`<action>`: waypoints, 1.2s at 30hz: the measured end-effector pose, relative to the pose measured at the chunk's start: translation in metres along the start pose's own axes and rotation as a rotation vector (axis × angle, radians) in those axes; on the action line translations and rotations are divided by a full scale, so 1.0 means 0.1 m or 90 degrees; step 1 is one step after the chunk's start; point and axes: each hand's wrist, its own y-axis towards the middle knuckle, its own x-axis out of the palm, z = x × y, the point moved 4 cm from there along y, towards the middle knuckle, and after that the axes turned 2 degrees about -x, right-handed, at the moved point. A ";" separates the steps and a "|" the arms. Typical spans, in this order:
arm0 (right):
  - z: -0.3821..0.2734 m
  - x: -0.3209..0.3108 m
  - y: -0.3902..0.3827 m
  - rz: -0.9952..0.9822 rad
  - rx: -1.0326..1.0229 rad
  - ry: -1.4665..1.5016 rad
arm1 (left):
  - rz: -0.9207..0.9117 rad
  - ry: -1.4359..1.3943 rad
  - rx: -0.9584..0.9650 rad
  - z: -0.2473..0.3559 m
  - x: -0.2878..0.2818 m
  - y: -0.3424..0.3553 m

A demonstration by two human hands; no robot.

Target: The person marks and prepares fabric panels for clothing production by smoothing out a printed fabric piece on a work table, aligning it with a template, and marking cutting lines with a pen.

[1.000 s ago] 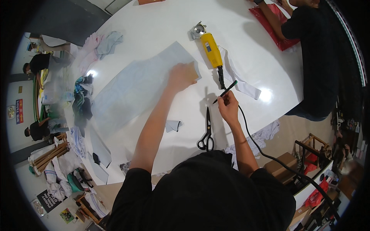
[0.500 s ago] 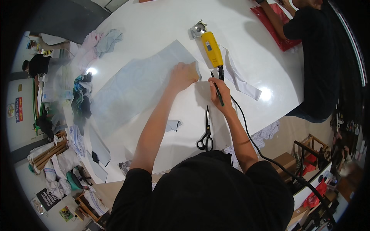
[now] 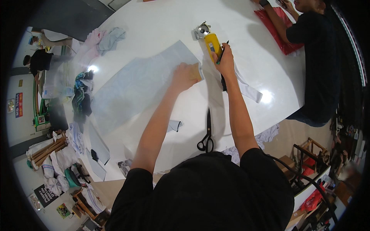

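Observation:
My left hand (image 3: 182,78) presses a small tan card piece (image 3: 195,72) against the right end of a light blue fabric piece (image 3: 138,77) spread over the table. Its fingers look bent, partly hidden. A dark pen (image 3: 220,58) sticks out of my closed right hand (image 3: 226,63). That hand is over the lower body of a yellow handheld rotary cutter (image 3: 211,39), whose round metal blade head points away from me. Whether the fingers also grip the cutter, I cannot tell. Black-handled scissors (image 3: 208,133) lie nearer my body, between my forearms.
White cloth strips (image 3: 252,92) lie right of the cutter, near its black cord. Dark cloths (image 3: 81,92) and pink and grey cloths (image 3: 101,40) are heaped at left. A co-worker in black (image 3: 322,57) handles a red plastic bag (image 3: 279,29) at the upper right. A scrap (image 3: 174,125) lies by my left forearm.
My right hand has moved away from the card's edge, forward and right onto the yellow cutter, still with the pen. My left hand has stayed on the card.

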 end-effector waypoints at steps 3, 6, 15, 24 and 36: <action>0.13 0.08 0.05 -0.033 0.022 0.052 | 0.001 -0.004 -0.003 -0.01 -0.01 0.00; 0.19 0.06 0.14 -0.047 0.018 0.069 | -0.003 -0.003 -0.013 -0.04 0.00 0.00; 0.71 -0.27 0.66 -0.121 0.007 0.047 | -0.015 -0.010 -0.021 0.01 -0.02 0.01; -0.03 -0.37 0.27 0.038 -0.166 -0.062 | -0.027 0.011 -0.052 -0.03 0.01 0.07; -0.04 -0.24 -0.77 -0.022 -0.039 0.004 | -0.070 0.073 0.022 0.02 -0.07 0.01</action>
